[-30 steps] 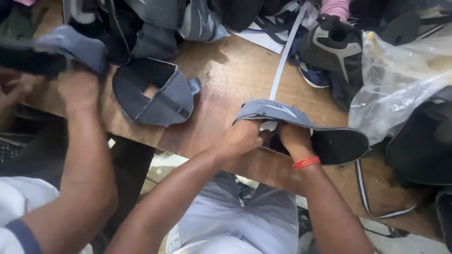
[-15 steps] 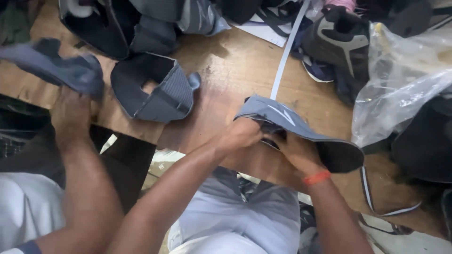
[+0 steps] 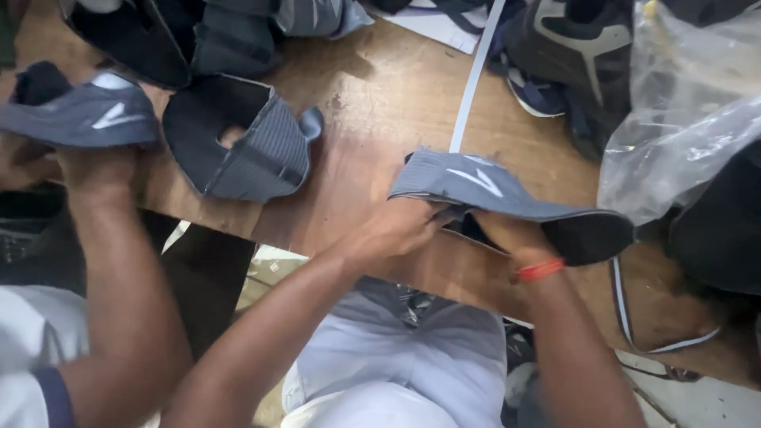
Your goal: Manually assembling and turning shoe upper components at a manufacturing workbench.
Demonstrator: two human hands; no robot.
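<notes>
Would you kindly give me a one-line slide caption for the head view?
Both hands, left and right, grip a grey shoe upper over a wooden table; a co-worker's hand holds another.

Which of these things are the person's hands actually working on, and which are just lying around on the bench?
In hand:
grey shoe upper, gripped by the left hand and right hand

Lying about:
open grey upper
clear plastic bag
finished dark shoe
white strip
A co-worker's hand holds another grey upper.

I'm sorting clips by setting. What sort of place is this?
Probably a shoemaking workshop. Both hands work a grey shoe upper at a wooden workbench; another unfinished upper lies nearby, and a co-worker's hand holds a third.
</notes>
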